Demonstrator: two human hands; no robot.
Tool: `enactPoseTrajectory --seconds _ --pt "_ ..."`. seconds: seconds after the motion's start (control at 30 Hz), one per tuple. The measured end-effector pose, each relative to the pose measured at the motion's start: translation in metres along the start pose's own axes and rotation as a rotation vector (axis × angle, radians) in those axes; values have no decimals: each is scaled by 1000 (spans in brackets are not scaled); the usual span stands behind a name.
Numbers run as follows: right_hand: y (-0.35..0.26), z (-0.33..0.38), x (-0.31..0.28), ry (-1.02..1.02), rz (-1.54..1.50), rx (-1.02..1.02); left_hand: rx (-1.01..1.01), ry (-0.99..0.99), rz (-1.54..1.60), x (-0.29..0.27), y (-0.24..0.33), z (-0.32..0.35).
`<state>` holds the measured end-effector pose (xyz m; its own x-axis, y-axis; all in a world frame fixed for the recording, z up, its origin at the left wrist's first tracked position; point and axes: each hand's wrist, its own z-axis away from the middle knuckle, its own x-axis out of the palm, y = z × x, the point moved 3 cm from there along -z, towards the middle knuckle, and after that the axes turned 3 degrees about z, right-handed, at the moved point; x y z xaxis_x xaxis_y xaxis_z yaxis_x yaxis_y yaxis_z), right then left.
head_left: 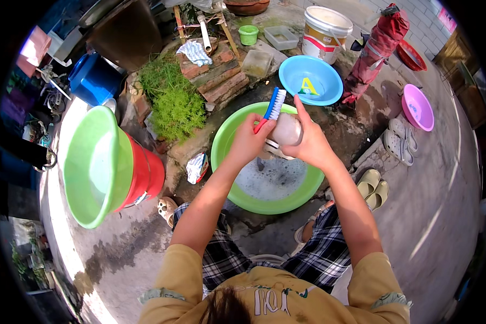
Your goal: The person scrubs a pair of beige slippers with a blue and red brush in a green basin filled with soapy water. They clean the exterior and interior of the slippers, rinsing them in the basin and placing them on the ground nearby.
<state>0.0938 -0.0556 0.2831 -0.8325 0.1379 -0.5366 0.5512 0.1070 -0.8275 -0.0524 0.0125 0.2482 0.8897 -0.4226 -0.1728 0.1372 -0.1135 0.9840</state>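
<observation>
your left grip (248, 139) is grasping the brush (276, 103) by its red handle, bristles turned towards the pale shoe (288, 130), which your right grip (314, 144) grasps, just to the right of your left. you can't be sure here whether bristle and shoe touch. the scrubbing looks under way rather than finished: the shoe is in hand, not set down, and how much of it is clean cannot be told. right below both grips, the green basin (270, 208) holds greyish, sudsy water, so wetting and soaping seem done; rinsing seems left. farther off, beyond your right grip, sits a blue basin (288, 78); well left of your left grip, a light green basin (73, 202) rests on a red bucket (147, 173).
</observation>
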Motion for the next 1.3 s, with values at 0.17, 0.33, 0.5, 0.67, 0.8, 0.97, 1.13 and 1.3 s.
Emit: enactPoseTrajectory --seconds 0.17,0.33,0.5,0.67,0.8,0.97,1.13,1.3 --pt "-3 0 -9 -72 -72 -28 -241 -180 247 -5 11 0" --pt "-5 3 -11 -112 -156 -7 -294 -310 319 -2 9 2" --pt "-2 3 -8 -114 -237 -19 -299 -410 230 11 4 9" --pt "26 -12 -24 344 -550 5 -538 -253 734 -3 -14 -2" --pt "37 -5 -34 304 -489 186 -459 -233 956 -20 -14 -9" --pt "30 -5 -22 162 -418 142 -485 -204 1124 -22 -10 -11" --pt "20 -2 -17 -51 -555 309 -388 -230 1051 -18 -5 -9" --pt "11 11 -9 -213 -1054 587 -209 -168 594 -5 0 -4"
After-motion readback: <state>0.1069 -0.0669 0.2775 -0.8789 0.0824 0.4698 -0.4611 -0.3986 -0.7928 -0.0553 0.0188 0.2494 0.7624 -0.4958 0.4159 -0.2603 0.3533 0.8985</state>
